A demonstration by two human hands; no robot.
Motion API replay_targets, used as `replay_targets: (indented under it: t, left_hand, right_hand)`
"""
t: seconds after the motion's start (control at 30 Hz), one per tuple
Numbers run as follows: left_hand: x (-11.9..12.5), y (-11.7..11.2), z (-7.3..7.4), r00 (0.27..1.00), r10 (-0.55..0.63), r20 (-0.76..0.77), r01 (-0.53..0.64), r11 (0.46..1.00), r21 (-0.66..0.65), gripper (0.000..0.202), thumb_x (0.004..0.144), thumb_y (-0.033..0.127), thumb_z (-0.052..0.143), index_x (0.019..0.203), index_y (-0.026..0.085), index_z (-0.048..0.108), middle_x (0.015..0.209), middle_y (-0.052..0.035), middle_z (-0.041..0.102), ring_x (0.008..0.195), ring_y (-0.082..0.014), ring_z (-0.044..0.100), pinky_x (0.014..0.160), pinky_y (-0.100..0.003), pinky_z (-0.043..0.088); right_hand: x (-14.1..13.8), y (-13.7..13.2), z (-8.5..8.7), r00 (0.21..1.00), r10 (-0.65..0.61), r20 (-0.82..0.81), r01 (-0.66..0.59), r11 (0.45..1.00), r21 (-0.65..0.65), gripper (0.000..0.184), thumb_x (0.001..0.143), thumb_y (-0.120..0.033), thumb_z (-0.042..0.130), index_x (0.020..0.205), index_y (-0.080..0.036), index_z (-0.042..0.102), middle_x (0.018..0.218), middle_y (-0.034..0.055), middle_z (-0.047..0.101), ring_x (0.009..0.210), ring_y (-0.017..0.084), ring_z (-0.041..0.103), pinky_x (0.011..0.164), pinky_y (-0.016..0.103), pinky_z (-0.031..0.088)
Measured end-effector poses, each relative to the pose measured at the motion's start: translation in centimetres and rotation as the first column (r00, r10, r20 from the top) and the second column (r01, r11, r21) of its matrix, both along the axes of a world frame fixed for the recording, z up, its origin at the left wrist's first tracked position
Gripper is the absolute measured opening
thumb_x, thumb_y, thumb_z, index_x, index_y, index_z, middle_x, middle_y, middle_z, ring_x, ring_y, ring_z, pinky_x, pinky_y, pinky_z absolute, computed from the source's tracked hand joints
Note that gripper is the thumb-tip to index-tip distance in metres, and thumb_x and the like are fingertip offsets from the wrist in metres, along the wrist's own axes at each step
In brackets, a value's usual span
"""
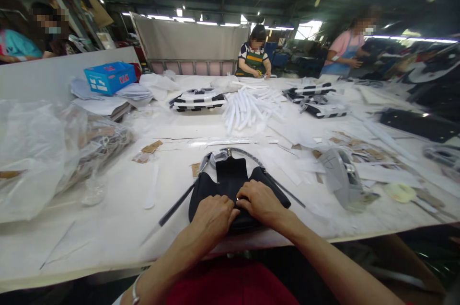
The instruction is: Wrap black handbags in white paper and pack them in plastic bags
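A black handbag (208,189) lies on the worktable near its front edge, its flap (232,169) folded back away from me. Both hands meet at the middle of the bag's near side. My left hand (215,211) has its fingers curled over the bag's edge, thumb toward the centre. Close against it, my right hand (260,202) pinches the same edge, beside a small shiny spot. Whatever lies under the fingertips is hidden. The wrapped strap (247,153) arcs behind the flap, and a dark strap end (178,205) sticks out to the left.
White padding strips (247,106) are heaped mid-table between black-and-white checked bags (197,100). A grey tape dispenser (341,178) stands at right. Clear plastic bags (36,156) and a blue box (109,77) are at left. A co-worker (253,58) sits across; other people stand farther off.
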State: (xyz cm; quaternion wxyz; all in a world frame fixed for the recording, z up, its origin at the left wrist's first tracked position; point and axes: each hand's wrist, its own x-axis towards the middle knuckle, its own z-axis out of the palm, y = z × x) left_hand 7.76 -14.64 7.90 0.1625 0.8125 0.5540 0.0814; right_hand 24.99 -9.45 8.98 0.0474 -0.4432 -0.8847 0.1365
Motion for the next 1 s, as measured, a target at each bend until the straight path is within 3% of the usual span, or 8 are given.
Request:
replay_targets:
  t: [0.17,0.3,0.4,0.47,0.57,0.67,0.8,1.0]
  left_hand:
    - [0.4,-0.1,1.5,0.997,0.046,-0.066,-0.047,0.999,-0.015,0.025,0.094,0.037,0.050,0.105,0.020,0.064,0.100,-0.0119,0.067,0.090,-0.0267,0.064,0.078,-0.036,0.046]
    - [0.1,0.3,1.2,0.997,0.028,-0.073,-0.033,0.997,-0.066,0.022,0.094,0.034,0.048,0.103,0.020,0.062,0.100,-0.0104,0.067,0.093,-0.0270,0.064,0.079,-0.036,0.045]
    - [-0.3,0.7,0.8,1.000,0.022,-0.006,-0.023,0.999,-0.036,0.018,0.093,0.030,0.049,0.103,0.022,0.062,0.101,-0.0079,0.067,0.097,-0.0247,0.062,0.082,-0.034,0.044]
    - [-0.4,1.0,0.5,1.000,0.014,0.018,-0.014,1.000,-0.018,0.019,0.093,0.029,0.048,0.104,0.022,0.063,0.102,-0.0074,0.067,0.098,-0.0241,0.062,0.083,-0.034,0.044]
    - [-0.3,1.2,0.2,1.000,0.005,0.012,-0.005,1.000,-0.014,0.022,0.094,0.027,0.046,0.107,0.024,0.063,0.104,-0.0064,0.067,0.100,-0.0234,0.061,0.085,-0.033,0.045]
    - [-0.2,1.4,0.1,1.000,0.025,-0.012,-0.025,0.999,-0.020,0.024,0.094,0.027,0.044,0.106,0.024,0.065,0.106,-0.0060,0.067,0.101,-0.0229,0.062,0.087,-0.034,0.046]
    - [-0.5,1.7,0.0,0.999,0.041,-0.017,-0.042,0.999,-0.033,0.030,0.095,0.027,0.039,0.108,0.023,0.065,0.112,-0.0057,0.068,0.103,-0.0226,0.064,0.090,-0.035,0.048]
    - [-1.2,2.1,-0.9,0.999,0.033,-0.023,-0.033,0.999,-0.033,0.036,0.094,0.027,0.035,0.115,0.026,0.064,0.120,-0.0045,0.068,0.109,-0.0221,0.064,0.094,-0.036,0.048]
  right_hand:
    - [-0.3,-1.2,-0.2,0.992,-0.093,-0.088,0.091,0.996,-0.027,0.014,0.089,-0.024,0.057,0.090,-0.021,0.071,0.096,0.0047,0.071,0.094,0.020,0.061,0.082,0.029,0.043]
    - [0.3,-0.7,0.6,0.985,-0.044,-0.168,0.021,0.990,-0.140,0.022,0.091,-0.025,0.053,0.091,-0.023,0.074,0.093,0.0032,0.073,0.090,0.018,0.064,0.080,0.025,0.044]
    - [0.0,2.1,1.8,0.968,-0.078,-0.239,0.047,0.990,-0.133,0.024,0.091,-0.024,0.051,0.093,-0.023,0.074,0.097,0.0025,0.074,0.091,0.017,0.066,0.082,0.025,0.045]
    - [-1.0,4.7,2.2,0.944,-0.147,-0.296,0.134,0.989,-0.064,0.025,0.088,-0.022,0.055,0.107,-0.021,0.071,0.112,0.0053,0.071,0.103,0.020,0.063,0.091,0.028,0.044]
    - [-3.2,7.8,2.1,0.915,-0.239,-0.325,0.231,0.971,-0.063,0.048,0.082,-0.019,0.062,0.130,-0.013,0.057,0.130,0.0144,0.062,0.116,0.025,0.058,0.098,0.034,0.042]
    - [-5.1,9.0,1.7,0.921,-0.224,-0.318,0.187,0.972,-0.142,0.053,0.077,-0.019,0.068,0.129,-0.013,0.058,0.112,0.0102,0.071,0.104,0.023,0.064,0.090,0.031,0.047]
    - [-6.2,7.5,2.0,0.909,-0.145,-0.392,0.100,0.986,-0.132,0.037,0.084,-0.019,0.063,0.121,-0.022,0.064,0.090,-0.0020,0.075,0.088,0.014,0.067,0.081,0.022,0.048]
    - [-1.1,3.2,2.5,0.936,0.203,-0.286,-0.223,0.974,-0.038,0.029,0.090,-0.029,0.060,0.118,-0.025,0.067,0.116,0.0009,0.071,0.104,0.018,0.065,0.086,0.025,0.046]
